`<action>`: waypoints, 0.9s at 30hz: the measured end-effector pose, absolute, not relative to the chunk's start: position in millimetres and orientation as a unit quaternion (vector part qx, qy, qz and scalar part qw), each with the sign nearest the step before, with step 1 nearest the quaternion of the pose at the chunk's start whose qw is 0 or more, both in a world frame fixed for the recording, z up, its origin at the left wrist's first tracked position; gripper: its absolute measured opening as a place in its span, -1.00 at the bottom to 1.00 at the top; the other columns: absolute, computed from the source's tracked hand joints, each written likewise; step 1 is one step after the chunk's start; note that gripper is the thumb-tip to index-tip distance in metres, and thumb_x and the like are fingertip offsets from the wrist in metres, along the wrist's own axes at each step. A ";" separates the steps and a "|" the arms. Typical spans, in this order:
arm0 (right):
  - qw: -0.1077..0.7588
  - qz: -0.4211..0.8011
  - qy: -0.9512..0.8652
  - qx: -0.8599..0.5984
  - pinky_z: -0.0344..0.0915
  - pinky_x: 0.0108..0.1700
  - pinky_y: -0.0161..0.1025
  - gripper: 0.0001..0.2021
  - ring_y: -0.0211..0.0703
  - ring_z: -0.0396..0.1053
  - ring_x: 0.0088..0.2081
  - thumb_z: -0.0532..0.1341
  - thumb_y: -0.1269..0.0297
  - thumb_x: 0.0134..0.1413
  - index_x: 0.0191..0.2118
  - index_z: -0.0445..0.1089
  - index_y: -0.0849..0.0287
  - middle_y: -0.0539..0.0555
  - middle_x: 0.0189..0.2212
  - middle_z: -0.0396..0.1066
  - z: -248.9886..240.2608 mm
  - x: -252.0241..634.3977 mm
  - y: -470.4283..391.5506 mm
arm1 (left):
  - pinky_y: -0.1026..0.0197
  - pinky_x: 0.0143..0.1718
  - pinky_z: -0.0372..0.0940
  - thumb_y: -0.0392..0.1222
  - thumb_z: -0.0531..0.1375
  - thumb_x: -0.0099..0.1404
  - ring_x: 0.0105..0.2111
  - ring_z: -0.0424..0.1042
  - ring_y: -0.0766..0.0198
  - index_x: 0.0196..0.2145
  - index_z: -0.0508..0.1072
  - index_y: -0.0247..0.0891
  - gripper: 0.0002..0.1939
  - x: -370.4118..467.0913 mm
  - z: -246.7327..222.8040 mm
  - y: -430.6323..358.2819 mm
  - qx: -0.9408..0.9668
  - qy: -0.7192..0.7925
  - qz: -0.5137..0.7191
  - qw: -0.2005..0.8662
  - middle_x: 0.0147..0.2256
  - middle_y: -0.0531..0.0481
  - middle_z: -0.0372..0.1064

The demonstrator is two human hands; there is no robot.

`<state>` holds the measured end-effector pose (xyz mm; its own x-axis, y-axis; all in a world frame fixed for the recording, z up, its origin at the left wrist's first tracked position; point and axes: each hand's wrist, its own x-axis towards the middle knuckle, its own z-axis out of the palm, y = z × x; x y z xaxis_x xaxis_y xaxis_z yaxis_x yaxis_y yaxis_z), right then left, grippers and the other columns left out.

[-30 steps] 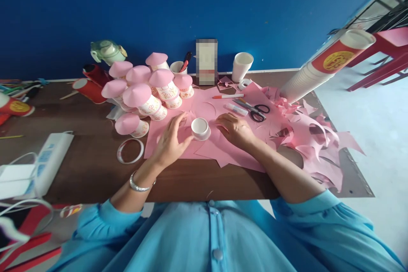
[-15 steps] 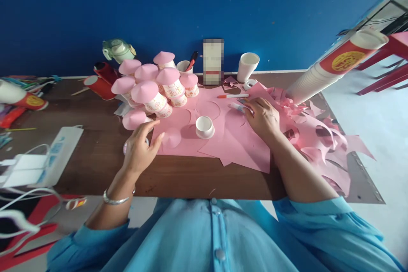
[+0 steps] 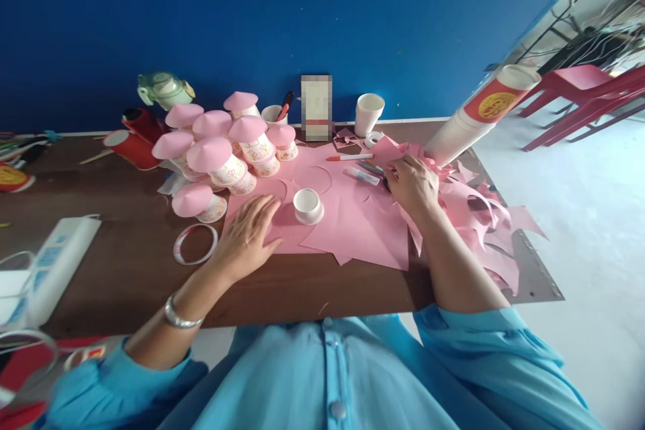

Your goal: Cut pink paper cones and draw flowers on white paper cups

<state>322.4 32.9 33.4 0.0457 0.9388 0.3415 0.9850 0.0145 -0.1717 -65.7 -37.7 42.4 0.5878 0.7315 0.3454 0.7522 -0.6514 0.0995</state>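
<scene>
My left hand (image 3: 246, 235) lies flat with its fingers spread on the near left part of the pink paper sheets (image 3: 353, 222). A small white paper cup (image 3: 308, 205) stands upside down on the paper just right of that hand, apart from it. My right hand (image 3: 414, 185) is curled over the scissors (image 3: 383, 181) at the far right of the paper. Only a dark bit of the scissors and the blade tips show at my fingertips. A glue stick (image 3: 361, 176) and a red marker (image 3: 349, 157) lie just left of that hand.
Several cups with pink cone roofs (image 3: 216, 154) cluster at the back left of the brown table (image 3: 125, 275). A tape ring (image 3: 195, 243) lies near my left hand. Pink scraps (image 3: 478, 215), a leaning stack of cups (image 3: 468, 124) and a power strip (image 3: 50, 269) flank the work area.
My right hand left the paper beside the cup and reached right onto the scissors. My left hand swung out left, then came back flat onto the paper. The view shifted.
</scene>
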 end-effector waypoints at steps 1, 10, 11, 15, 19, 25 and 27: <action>0.183 -0.059 -0.687 -0.700 0.40 -0.11 -0.04 -0.74 0.17 0.51 -0.01 0.17 0.28 0.33 -0.07 0.62 0.15 0.23 -0.07 0.61 33.2 323.6 33.0 | -0.35 0.26 0.35 -0.22 0.32 0.35 0.28 0.34 -0.32 0.42 0.11 -0.24 -0.22 -69.3 40.3 -37.7 -0.892 -0.419 -0.165 0.038 0.28 -0.41 0.31; 0.163 -0.037 -0.691 -0.703 0.41 -0.12 -0.07 -0.75 0.16 0.52 0.00 0.20 0.29 0.33 -0.03 0.62 0.13 0.21 -0.06 0.61 34.9 327.5 32.7 | -0.30 0.26 0.36 -0.28 0.18 0.44 0.22 0.42 -0.21 0.26 0.37 -0.18 -0.54 -98.2 29.4 -34.9 -0.880 -0.443 -0.156 0.072 0.19 -0.30 0.44; 0.164 -0.037 -0.695 -0.699 0.41 -0.15 -0.08 -0.74 0.15 0.52 -0.01 0.19 0.28 0.35 -0.02 0.62 0.12 0.21 -0.05 0.61 34.1 325.1 31.9 | -0.30 0.25 0.36 -0.28 0.18 0.44 0.21 0.42 -0.22 0.25 0.38 -0.21 -0.55 -99.9 29.4 -33.5 -0.877 -0.446 -0.158 0.082 0.17 -0.32 0.45; 0.185 -0.048 -0.730 -0.656 0.43 -0.21 -0.12 -0.70 0.12 0.49 -0.04 0.18 0.25 0.37 0.08 0.59 0.08 0.21 -0.08 0.60 25.3 313.3 30.2 | -0.29 0.25 0.37 -0.31 0.18 0.44 0.22 0.43 -0.22 0.30 0.33 -0.23 -0.50 -95.7 35.3 -31.5 -0.870 -0.444 -0.194 0.093 0.16 -0.34 0.44; 0.198 -0.056 -0.748 -0.631 0.46 -0.13 -0.13 -0.67 0.11 0.46 0.02 0.17 0.26 0.39 0.15 0.55 0.08 0.20 -0.06 0.61 14.8 306.8 31.5 | -0.20 0.23 0.41 -0.36 0.19 0.43 0.21 0.46 -0.11 0.36 0.24 -0.15 -0.41 -70.2 48.3 -35.5 -0.862 -0.418 -0.280 0.065 0.19 -0.29 0.42; 0.199 -0.062 -0.764 -0.610 0.48 -0.07 -0.06 -0.66 0.11 0.45 -0.02 0.11 0.27 0.43 0.14 0.55 0.09 0.20 -0.05 0.61 16.9 303.6 40.7 | -0.06 0.12 0.48 -0.35 0.21 0.41 0.09 0.53 0.02 0.27 0.30 -0.13 -0.49 -25.5 52.9 -30.4 -0.851 -0.359 -0.380 0.049 0.06 -0.22 0.51; 0.187 -0.062 -0.773 -0.603 0.47 -0.07 -0.04 -0.69 0.14 0.43 -0.02 0.13 0.31 0.39 0.08 0.58 0.09 0.22 -0.07 0.61 21.7 299.8 52.2 | -0.03 0.07 0.51 -0.31 0.20 0.43 0.03 0.56 0.04 0.21 0.34 -0.14 -0.58 -17.3 48.7 -23.7 -0.846 -0.356 -0.395 0.041 0.02 -0.21 0.53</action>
